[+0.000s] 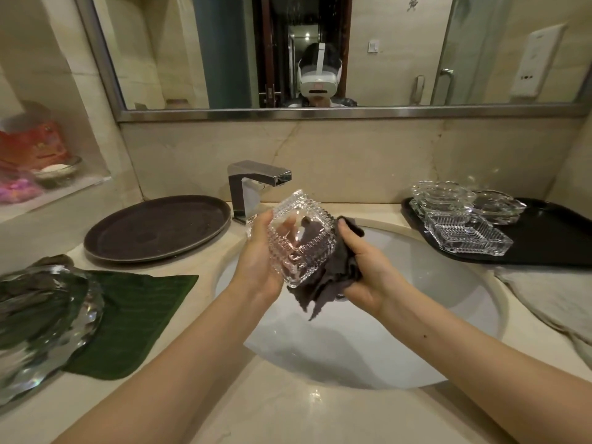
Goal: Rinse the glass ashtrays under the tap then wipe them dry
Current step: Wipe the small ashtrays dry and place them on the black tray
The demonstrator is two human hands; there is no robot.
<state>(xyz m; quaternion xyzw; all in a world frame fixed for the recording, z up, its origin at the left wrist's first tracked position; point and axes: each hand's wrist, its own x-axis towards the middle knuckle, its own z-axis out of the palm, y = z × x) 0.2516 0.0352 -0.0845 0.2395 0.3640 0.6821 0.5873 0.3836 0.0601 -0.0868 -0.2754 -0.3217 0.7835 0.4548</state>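
The left hand [259,267] curls round a square ribbed glass ashtray [301,238], held tilted on a corner above the basin [416,315], its hollow facing the camera. The right hand [368,274] grips a grey cloth [330,277], bunched against the ashtray's right edge and back. Behind stands the tap [256,184]. Left lies a round tray [157,229]; right, a black tray [551,245] bears more ashtrays [464,219].

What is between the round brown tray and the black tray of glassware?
In the head view, the tap and the sink lie between them, with both hands over the basin: the left hand holds a glass ashtray, the right hand a grey cloth.
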